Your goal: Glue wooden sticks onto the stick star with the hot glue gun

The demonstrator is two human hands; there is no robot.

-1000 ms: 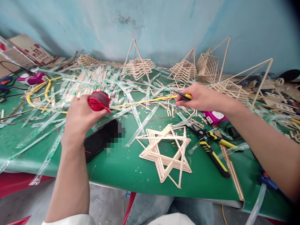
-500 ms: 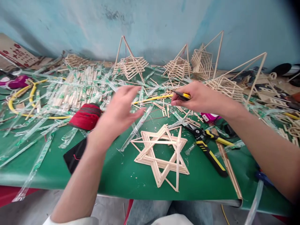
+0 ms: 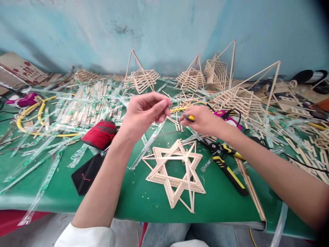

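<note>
My left hand (image 3: 147, 111) is raised over the table with thumb and fingers pinched together. Whatever lies between its fingertips is too small to make out. Close beside it on the right, my right hand (image 3: 199, 118) is closed round a small yellow-and-black pointed tool (image 3: 191, 118), mostly hidden in the grip. Below both hands a layered six-pointed star (image 3: 177, 176) of thin wooden sticks lies on the green tabletop (image 3: 144, 209). A few longer sticks lean together over the star and meet at a point.
Yellow-handled pliers (image 3: 226, 171) lie right of the star. Left are a red thread spool (image 3: 100, 133) and a black phone (image 3: 86, 175). Stick bundles (image 3: 82, 106), plastic strips and a purple-handled tool (image 3: 227, 118) crowd the table. Several stick frames (image 3: 191, 79) stand along the blue wall.
My left hand has moved right, its spread fingers closing into a pinch. My right hand has come lower and slightly left with the tool, and the star's leaning sticks have tipped left.
</note>
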